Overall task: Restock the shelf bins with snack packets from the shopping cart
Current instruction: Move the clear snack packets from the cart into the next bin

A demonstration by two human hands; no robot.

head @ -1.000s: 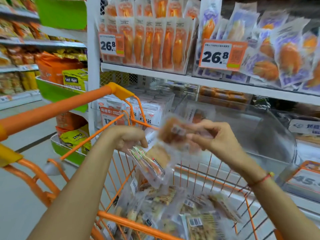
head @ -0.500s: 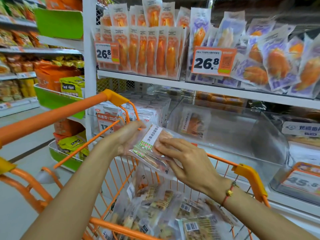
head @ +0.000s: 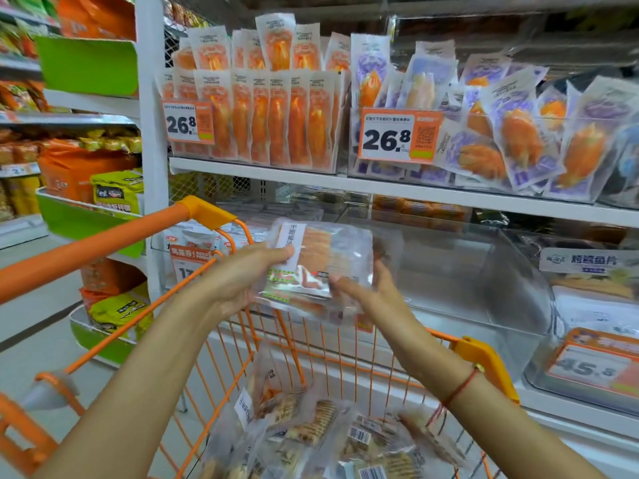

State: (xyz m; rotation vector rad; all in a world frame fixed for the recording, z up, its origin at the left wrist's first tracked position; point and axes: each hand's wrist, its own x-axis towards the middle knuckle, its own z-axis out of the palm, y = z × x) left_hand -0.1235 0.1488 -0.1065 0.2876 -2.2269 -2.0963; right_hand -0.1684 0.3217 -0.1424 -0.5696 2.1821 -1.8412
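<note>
The left hand (head: 238, 281) pinches a blurred stack of clear snack packets (head: 313, 271) whose far edge hides the fingertips, the right hand (head: 366, 292) flat and loose-fingered alongside, above the cart (head: 480, 357).

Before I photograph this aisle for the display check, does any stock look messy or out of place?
Yes. On the upper shelf, the purple packets lean and overlap at all angles, unlike the orange packets standing in neat upright rows beside them. Below, the clear bin looks nearly empty. Nothing looks spilled or torn.
</note>
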